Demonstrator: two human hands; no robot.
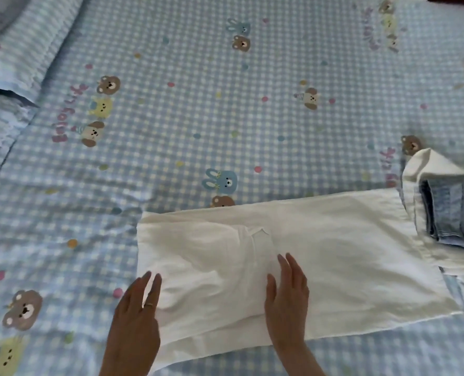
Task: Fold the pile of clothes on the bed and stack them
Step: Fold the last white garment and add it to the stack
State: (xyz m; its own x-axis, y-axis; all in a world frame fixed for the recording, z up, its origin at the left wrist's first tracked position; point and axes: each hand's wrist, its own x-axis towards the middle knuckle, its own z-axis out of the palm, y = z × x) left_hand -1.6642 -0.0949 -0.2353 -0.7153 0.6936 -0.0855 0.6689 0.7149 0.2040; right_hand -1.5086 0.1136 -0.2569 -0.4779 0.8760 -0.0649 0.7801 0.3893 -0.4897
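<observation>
A white garment (334, 253) lies folded into a long rectangle across the near part of the bed. My left hand (137, 318) rests flat at its left end, fingers straight, a ring on one finger. My right hand (286, 299) presses flat on the cloth near its middle, fingers straight. At the right edge stands a stack of folded clothes (447, 213): blue denim pieces with a white piece (428, 166) draped over the top.
The bed is covered by a blue checked sheet (198, 104) printed with bears and rabbits. A pillow (13, 50) in the same cloth lies at the far left. A dark object shows at the top right corner.
</observation>
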